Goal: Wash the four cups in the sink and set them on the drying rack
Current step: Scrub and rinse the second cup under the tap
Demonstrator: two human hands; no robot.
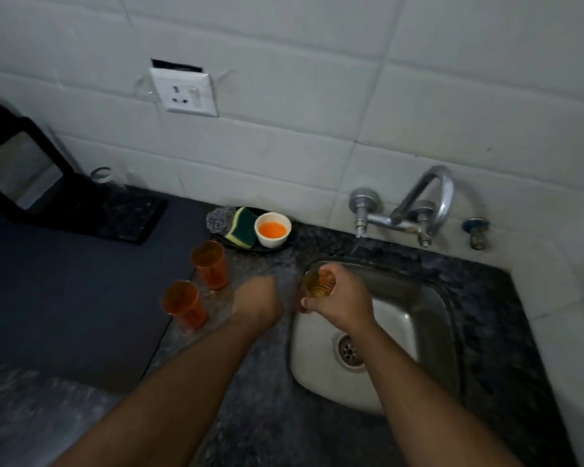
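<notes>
Two bare forearms reaching in from the near edge of the dark speckled stone counter (257,416). Right hand (338,305) gripping a translucent amber plastic cup (319,283), tilted, over the far-left corner of the stainless steel sink (429,318). Left hand (258,299) hovering just beside, knuckles up, fingers hidden, grip impossible to tell. Two orange translucent plastic cups (209,264) (184,303) waiting upright near the sink's left edge; fourth cup and drying rack not identifiable. Probably starting the first wash; next, likely fetching the green-and-yellow sponge (241,227).
</notes>
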